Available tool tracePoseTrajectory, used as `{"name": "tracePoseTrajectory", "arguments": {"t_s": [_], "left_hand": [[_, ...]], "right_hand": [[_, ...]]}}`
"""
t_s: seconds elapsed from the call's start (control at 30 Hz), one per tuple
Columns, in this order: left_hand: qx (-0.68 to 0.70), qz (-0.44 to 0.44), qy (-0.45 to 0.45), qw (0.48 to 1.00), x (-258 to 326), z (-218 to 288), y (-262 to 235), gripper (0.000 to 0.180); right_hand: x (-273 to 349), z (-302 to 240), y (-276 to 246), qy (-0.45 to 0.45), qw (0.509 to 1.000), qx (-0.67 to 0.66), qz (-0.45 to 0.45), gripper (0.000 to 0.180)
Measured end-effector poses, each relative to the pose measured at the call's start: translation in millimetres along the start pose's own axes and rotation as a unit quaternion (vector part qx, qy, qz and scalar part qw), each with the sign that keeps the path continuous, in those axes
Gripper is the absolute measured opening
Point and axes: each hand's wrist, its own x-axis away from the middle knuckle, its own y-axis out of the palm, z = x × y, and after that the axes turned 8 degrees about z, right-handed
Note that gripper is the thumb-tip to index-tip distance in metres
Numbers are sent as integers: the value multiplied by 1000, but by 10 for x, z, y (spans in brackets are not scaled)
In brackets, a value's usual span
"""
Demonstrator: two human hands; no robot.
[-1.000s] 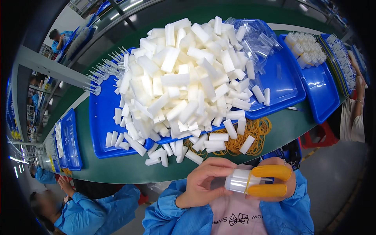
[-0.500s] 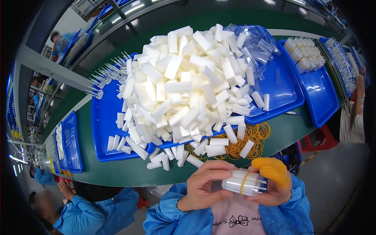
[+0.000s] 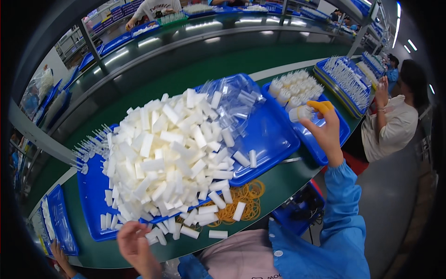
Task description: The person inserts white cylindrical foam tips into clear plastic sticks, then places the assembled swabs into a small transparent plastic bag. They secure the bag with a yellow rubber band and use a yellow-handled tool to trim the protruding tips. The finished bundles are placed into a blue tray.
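My right hand [image 3: 327, 131], with yellow covers on its fingertips, grips a bundle [image 3: 301, 113] of white foam and clear plastic. It is held above the blue tray [image 3: 320, 148] at the right, beside rows of similar white bundles [image 3: 293, 89]. My left hand [image 3: 135, 245] hovers at the table's front edge, fingers loosely curled and nothing seen in them. Close by it lie loose white foam blocks [image 3: 189, 232], spilling from a large heap [image 3: 162, 153] in a blue tray [image 3: 91, 204].
Clear plastic sleeves [image 3: 232, 104] fill the far part of another blue tray [image 3: 260, 153]. Yellow rubber bands [image 3: 246, 200] lie on the green table [image 3: 107, 253]. White stemmed parts [image 3: 95, 144] stand at left, more in stacked trays [image 3: 346, 83] at right. A co-worker [image 3: 392, 121] sits at right.
My hands have parted. My right hand has carried the banded bundle forward and right to the tray of bundles; my left has let go of it and moved left. The view has turned right.
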Motion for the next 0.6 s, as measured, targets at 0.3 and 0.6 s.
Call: {"name": "tracePoseTrajectory", "arguments": {"t_s": [0.3,0.6], "left_hand": [[-133,18,26,991,-1039,29,-754,12],[-351,-70,131,924,-2381,-743,-1185,11]], "right_hand": [[-368,594,-256,179,955,66,-228,55],[-376,1813,-97,254,963,69,-66,50]]}}
